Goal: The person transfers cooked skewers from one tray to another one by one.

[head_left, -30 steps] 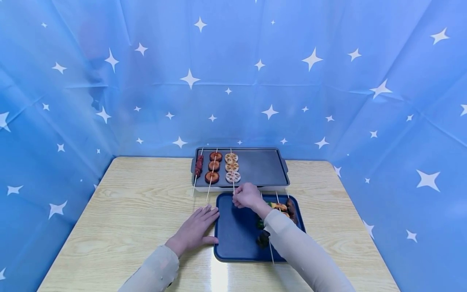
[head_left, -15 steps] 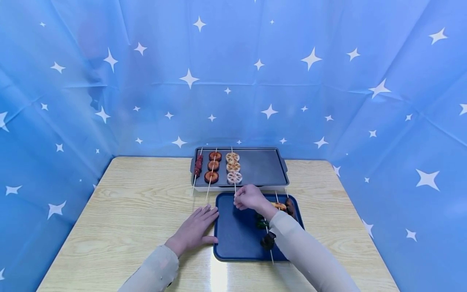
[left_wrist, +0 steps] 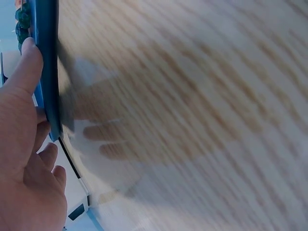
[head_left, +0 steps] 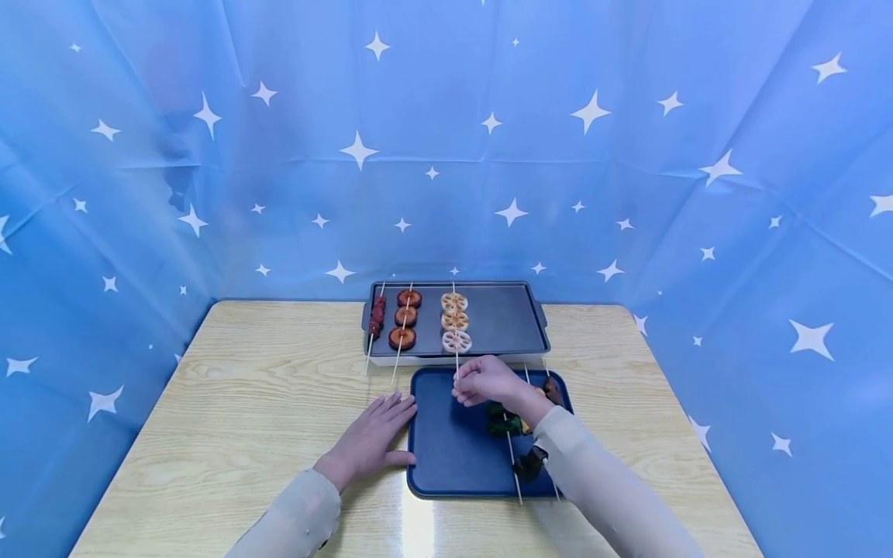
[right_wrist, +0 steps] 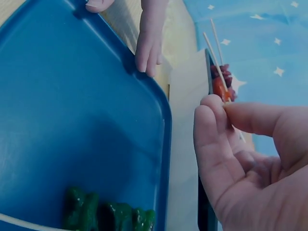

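Observation:
Between thumb and fingertips my right hand (head_left: 488, 381) pinches the lower stick end of a lotus root skewer (head_left: 456, 341). Its three slices lie over the dark griddle plate (head_left: 505, 318), to the right of the skewer of round brown slices (head_left: 406, 316). My left hand (head_left: 373, 438) touches the left edge of the blue tray (head_left: 446, 457), fingers straight. In the left wrist view its thumb (left_wrist: 28, 67) lies along the tray's rim. Green pieces on a skewer (right_wrist: 110, 214) lie in the tray; the right forearm partly hides other skewers there.
A dark red meat skewer (head_left: 377, 316) lies at the griddle's left end, its stick jutting past the front edge. A browned skewer (head_left: 553, 390) sits at the tray's right side. The wooden table (head_left: 265, 387) meets a blue starry curtain (head_left: 446, 194) at its back edge.
The lotus root skewer has shifted a little to the right across the griddle, with my right hand still pinching it. My left hand stays at the tray's edge.

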`<state>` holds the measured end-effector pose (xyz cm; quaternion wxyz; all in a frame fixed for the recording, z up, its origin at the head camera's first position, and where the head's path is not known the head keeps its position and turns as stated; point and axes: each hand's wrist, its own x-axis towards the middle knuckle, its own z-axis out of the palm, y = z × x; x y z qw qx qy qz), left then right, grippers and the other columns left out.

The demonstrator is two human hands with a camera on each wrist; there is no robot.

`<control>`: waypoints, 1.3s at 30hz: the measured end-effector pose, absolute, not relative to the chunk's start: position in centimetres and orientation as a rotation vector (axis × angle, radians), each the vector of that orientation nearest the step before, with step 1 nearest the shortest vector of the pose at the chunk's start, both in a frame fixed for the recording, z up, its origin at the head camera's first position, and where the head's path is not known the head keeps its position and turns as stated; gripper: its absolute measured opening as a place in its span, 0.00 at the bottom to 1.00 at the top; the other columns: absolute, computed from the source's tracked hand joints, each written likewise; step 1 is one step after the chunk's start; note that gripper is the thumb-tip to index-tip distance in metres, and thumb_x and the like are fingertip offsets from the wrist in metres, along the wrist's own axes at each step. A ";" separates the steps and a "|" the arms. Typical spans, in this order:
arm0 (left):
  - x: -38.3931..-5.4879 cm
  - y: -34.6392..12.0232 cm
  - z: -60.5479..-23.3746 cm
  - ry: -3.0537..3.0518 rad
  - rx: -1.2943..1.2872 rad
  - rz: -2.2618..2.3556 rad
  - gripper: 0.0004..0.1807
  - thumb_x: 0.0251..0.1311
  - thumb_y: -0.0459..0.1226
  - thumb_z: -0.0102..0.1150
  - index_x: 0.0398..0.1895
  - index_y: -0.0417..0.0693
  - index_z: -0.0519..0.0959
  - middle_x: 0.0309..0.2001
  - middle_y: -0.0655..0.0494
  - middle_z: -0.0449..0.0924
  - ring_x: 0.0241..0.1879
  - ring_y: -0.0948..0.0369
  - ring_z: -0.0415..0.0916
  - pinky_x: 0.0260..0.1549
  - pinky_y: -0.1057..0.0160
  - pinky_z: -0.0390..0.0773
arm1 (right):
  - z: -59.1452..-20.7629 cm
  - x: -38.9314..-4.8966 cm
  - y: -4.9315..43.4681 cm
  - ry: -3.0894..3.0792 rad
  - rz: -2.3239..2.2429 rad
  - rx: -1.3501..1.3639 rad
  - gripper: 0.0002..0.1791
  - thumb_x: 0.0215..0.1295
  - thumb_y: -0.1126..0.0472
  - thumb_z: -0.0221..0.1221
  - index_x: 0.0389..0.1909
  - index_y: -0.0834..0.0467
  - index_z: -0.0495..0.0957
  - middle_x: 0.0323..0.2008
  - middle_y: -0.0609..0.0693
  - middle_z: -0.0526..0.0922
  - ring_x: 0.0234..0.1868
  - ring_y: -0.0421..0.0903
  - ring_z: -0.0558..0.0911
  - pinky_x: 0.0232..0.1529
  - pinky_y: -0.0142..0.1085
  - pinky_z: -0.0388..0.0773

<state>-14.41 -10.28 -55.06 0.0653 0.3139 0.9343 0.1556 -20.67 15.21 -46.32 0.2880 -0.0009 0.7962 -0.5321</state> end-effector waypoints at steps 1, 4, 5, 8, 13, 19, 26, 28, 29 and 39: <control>-14.4 -10.3 -55.1 2.819 0.947 0.472 0.47 0.56 0.65 0.56 0.73 0.47 0.62 0.76 0.53 0.57 0.76 0.49 0.50 0.77 0.48 0.50 | -46.3 -20.6 15.4 2.119 -1.423 -0.011 0.09 0.68 0.64 0.57 0.41 0.67 0.77 0.34 0.55 0.86 0.30 0.42 0.83 0.39 0.37 0.87; -14.4 -10.3 -55.1 2.817 0.940 0.475 0.47 0.57 0.65 0.55 0.73 0.48 0.61 0.76 0.53 0.57 0.77 0.50 0.49 0.77 0.49 0.49 | -46.3 -20.4 15.9 2.104 -1.435 -0.031 0.10 0.68 0.64 0.56 0.43 0.69 0.77 0.35 0.58 0.86 0.30 0.42 0.83 0.39 0.37 0.87; -14.4 -10.3 -55.2 2.818 0.942 0.473 0.47 0.57 0.65 0.55 0.73 0.48 0.62 0.76 0.53 0.57 0.77 0.50 0.49 0.77 0.49 0.49 | -46.3 -20.4 16.1 2.103 -1.437 -0.036 0.10 0.69 0.64 0.56 0.43 0.69 0.77 0.36 0.59 0.86 0.30 0.42 0.84 0.39 0.37 0.87; -14.4 -10.2 -55.2 2.815 0.944 0.474 0.46 0.57 0.64 0.56 0.73 0.48 0.62 0.76 0.53 0.57 0.77 0.50 0.49 0.77 0.49 0.49 | -46.4 -20.1 16.6 2.104 -1.443 -0.045 0.10 0.69 0.64 0.56 0.43 0.69 0.76 0.37 0.61 0.86 0.30 0.41 0.83 0.40 0.38 0.87; -14.3 -10.2 -55.1 2.816 0.952 0.480 0.46 0.57 0.63 0.56 0.73 0.47 0.62 0.76 0.52 0.57 0.77 0.49 0.50 0.77 0.49 0.50 | -46.3 -19.5 17.3 2.109 -1.447 -0.023 0.08 0.69 0.66 0.55 0.42 0.68 0.76 0.40 0.63 0.85 0.31 0.41 0.83 0.41 0.39 0.87; -14.3 -10.2 -55.0 2.825 0.978 0.489 0.45 0.58 0.61 0.58 0.72 0.45 0.63 0.75 0.50 0.59 0.76 0.48 0.51 0.76 0.47 0.52 | -45.9 -18.9 18.2 2.112 -1.457 -0.010 0.05 0.69 0.67 0.55 0.39 0.66 0.76 0.42 0.66 0.84 0.33 0.44 0.85 0.43 0.41 0.87; -14.2 -10.1 -54.9 2.818 0.973 0.495 0.45 0.57 0.61 0.58 0.72 0.44 0.63 0.75 0.50 0.59 0.76 0.48 0.51 0.76 0.47 0.51 | -45.7 -17.8 19.2 2.123 -1.447 -0.046 0.04 0.67 0.68 0.56 0.39 0.67 0.75 0.36 0.62 0.86 0.33 0.45 0.85 0.44 0.46 0.87; -14.3 -10.1 -54.9 2.821 0.971 0.493 0.45 0.57 0.61 0.58 0.72 0.44 0.63 0.75 0.50 0.59 0.76 0.48 0.51 0.76 0.47 0.52 | -45.7 -17.5 19.4 2.118 -1.448 -0.058 0.05 0.66 0.69 0.57 0.39 0.68 0.75 0.33 0.59 0.86 0.32 0.44 0.85 0.43 0.46 0.87; -14.3 -10.1 -54.9 2.821 0.968 0.491 0.45 0.57 0.61 0.58 0.72 0.45 0.63 0.75 0.50 0.59 0.76 0.48 0.51 0.76 0.47 0.51 | -45.8 -17.3 19.5 2.118 -1.446 -0.067 0.06 0.66 0.69 0.57 0.40 0.69 0.75 0.32 0.58 0.86 0.32 0.44 0.85 0.43 0.45 0.87; -14.2 -10.1 -55.0 2.812 0.943 0.476 0.46 0.58 0.63 0.57 0.73 0.47 0.62 0.76 0.53 0.57 0.77 0.50 0.50 0.77 0.49 0.50 | -46.5 -15.5 19.9 2.118 -1.396 -0.136 0.06 0.63 0.68 0.60 0.35 0.68 0.77 0.29 0.57 0.86 0.28 0.41 0.82 0.37 0.39 0.87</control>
